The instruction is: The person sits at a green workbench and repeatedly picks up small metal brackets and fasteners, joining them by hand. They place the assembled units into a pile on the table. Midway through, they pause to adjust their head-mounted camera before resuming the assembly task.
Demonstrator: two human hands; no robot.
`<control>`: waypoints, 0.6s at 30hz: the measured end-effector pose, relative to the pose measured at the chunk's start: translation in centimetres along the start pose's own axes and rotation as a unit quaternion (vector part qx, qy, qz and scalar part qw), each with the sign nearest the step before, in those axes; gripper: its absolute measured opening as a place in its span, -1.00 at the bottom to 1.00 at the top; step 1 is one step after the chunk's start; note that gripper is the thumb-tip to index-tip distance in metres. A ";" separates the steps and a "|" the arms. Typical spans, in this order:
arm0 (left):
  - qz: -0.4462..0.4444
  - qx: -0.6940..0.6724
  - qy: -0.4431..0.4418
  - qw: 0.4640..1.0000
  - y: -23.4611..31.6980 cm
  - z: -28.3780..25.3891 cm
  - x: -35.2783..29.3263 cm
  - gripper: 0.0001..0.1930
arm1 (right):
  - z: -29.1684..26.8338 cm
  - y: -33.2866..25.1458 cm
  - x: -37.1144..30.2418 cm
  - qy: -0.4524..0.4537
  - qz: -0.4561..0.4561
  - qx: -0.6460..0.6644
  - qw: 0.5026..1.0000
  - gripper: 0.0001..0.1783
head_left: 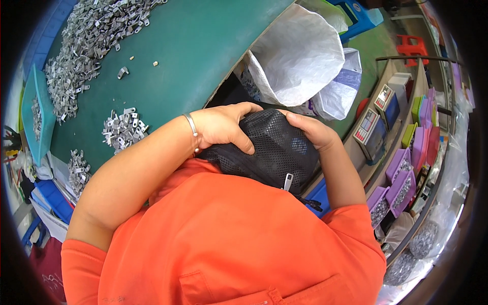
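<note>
In front of my orange shirt, at the table's edge, sits a bulging black mesh bag (272, 142) with a silver zipper pull (288, 182) at its near side. My left hand (229, 127) grips its left side, thumb lying across the mesh and fingers curled over the far side. On the right, my right hand (312, 129) is closed around the bag's upper right edge. Most of its fingers are hidden behind the bag. What the bag holds, if anything, cannot be made out.
The green table (178, 56) carries a large heap of small bent metal brackets (76, 56) and a smaller pile (124, 129). A white woven sack (300, 56) stands open beyond the edge. Digital scales (366, 129) and purple bins (399, 190) line the right.
</note>
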State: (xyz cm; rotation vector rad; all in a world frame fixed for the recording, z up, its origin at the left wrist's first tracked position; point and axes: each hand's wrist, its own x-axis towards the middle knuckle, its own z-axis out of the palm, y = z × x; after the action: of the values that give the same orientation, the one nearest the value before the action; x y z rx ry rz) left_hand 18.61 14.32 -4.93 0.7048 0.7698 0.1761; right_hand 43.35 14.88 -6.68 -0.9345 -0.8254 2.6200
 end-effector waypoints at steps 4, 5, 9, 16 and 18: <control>0.010 0.010 -0.016 1.000 0.2 0.0 -0.5 -0.11 | 0.3 -0.1 -0.3 -0.017 0.002 0.023 1.000 -0.37; 0.016 0.004 -0.019 1.000 0.2 0.0 -0.5 -0.11 | 0.5 -0.4 -0.3 -0.023 -0.002 0.011 1.000 -0.36; 0.022 -0.014 -0.019 0.999 -0.1 -0.1 -0.5 -0.11 | 0.7 -0.9 -0.5 -0.024 -0.026 -0.174 0.984 -0.28; 0.021 -0.021 -0.018 0.999 -0.2 -0.1 -0.3 -0.14 | -0.8 0.4 0.5 -0.017 0.027 -0.001 0.999 -0.20; 0.023 -0.026 -0.014 0.999 -0.4 -0.2 -0.2 -0.15 | -0.5 0.6 0.8 -0.013 0.025 0.022 0.999 -0.19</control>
State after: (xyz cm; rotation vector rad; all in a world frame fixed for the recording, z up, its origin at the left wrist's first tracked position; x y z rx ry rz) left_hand 18.30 14.01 -5.17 0.6753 0.7198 0.2259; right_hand 43.01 14.89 -7.75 -0.9214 -0.7558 2.6873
